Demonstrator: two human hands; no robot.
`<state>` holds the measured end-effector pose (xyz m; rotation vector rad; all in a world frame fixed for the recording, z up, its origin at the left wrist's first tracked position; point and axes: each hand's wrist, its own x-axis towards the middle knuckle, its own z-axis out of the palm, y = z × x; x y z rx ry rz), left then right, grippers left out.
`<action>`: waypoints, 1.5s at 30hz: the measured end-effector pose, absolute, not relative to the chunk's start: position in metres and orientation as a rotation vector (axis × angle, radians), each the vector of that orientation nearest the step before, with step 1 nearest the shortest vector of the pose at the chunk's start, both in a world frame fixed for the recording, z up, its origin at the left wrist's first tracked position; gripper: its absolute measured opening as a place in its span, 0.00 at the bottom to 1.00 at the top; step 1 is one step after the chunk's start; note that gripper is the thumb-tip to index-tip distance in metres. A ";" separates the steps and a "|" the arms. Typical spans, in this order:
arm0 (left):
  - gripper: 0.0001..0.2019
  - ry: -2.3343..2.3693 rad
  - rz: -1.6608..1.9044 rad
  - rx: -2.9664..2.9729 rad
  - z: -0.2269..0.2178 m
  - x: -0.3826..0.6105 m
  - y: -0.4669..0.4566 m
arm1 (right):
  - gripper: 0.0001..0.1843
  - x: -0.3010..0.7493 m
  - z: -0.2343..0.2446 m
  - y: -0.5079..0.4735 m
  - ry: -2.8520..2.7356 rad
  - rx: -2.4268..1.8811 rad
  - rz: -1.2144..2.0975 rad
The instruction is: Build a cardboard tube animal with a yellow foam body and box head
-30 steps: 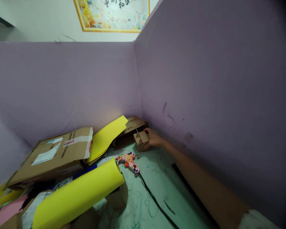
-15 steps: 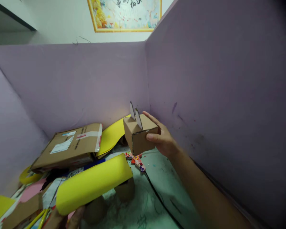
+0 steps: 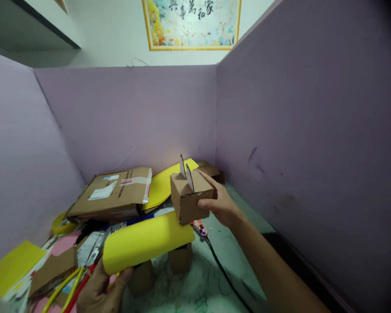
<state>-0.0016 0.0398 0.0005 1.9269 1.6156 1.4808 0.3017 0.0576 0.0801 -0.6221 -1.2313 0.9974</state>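
Note:
My right hand [image 3: 222, 203] grips a small brown cardboard box [image 3: 192, 204] from its right side, thumb on the front face. Two thin, pointed, ear-like pieces [image 3: 186, 174] stand upright on top of it. My left hand [image 3: 101, 289] holds the near left end of a curved yellow sheet [image 3: 146, 242] from below, thumb and fingers around its edge. Under the sheet, brown cardboard pieces [image 3: 180, 259] show on the table, partly hidden. The box's lower corner overlaps the sheet's right end in view; whether they touch I cannot tell.
A large flat carton [image 3: 117, 195] lies at the back left, beside yellow sheets [image 3: 163, 187]. A patterned power strip [image 3: 200, 228] with a black cable lies behind the sheet. Yellow handles [image 3: 63, 287], cardboard scraps [image 3: 54, 271] and pink paper crowd the left. Purple walls [image 3: 133, 113] enclose the table.
The view has shifted left and up. The cardboard box has come down closer to the yellow sheet's right end. Both hands keep their holds, and more of my left hand shows.

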 end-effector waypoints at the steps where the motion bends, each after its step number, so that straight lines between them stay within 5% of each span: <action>1: 0.18 1.597 1.476 1.920 0.002 0.000 0.040 | 0.49 0.303 0.081 0.057 -1.243 -0.632 0.987; 32: 0.28 1.329 1.416 1.713 -0.002 0.010 0.030 | 0.50 0.302 0.097 0.051 -1.376 -0.824 0.876; 45: 0.24 1.418 1.403 1.713 -0.005 0.009 0.029 | 0.48 0.300 0.099 0.049 -1.389 -0.869 0.806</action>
